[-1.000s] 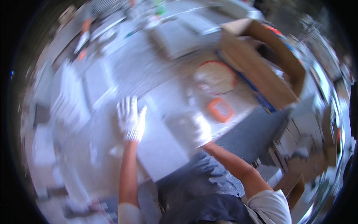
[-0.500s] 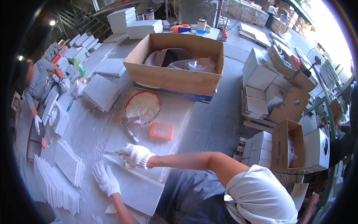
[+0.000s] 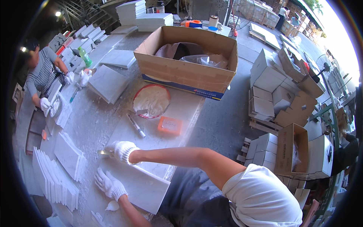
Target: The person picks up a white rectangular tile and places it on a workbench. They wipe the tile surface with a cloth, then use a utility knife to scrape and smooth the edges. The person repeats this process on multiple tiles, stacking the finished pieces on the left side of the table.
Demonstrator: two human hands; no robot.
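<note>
One long grey worktop (image 3: 94,125) carries everything here, running from the near edge away to the far end. On its far right part stands a big open cardboard box (image 3: 189,72) with cloth and plastic inside. Nearer, a round red-rimmed dish (image 3: 152,100) of white powder sits mid-worktop, with an orange block (image 3: 169,125) just right of it by the right edge and a marker pen (image 3: 135,125) lying slantwise between the dish and the hands.

At the near edge lies a pale marble tile (image 3: 141,185), its long axis running from upper left to lower right, one corner close to the right edge. The gloved left hand (image 3: 109,184) rests spread flat on the tile's left end, fingers apart and pressing, not closed round anything. The gloved right hand (image 3: 121,151) reaches across from the right and is closed on a small brass-coloured tool (image 3: 104,152) at the tile's far left corner; it is the nearer hand to that edge.

Stacks of white tiles (image 3: 56,181) crowd the left side, leaving bare room mainly beyond the tile. A co-worker (image 3: 43,75) works at the far left edge.
</note>
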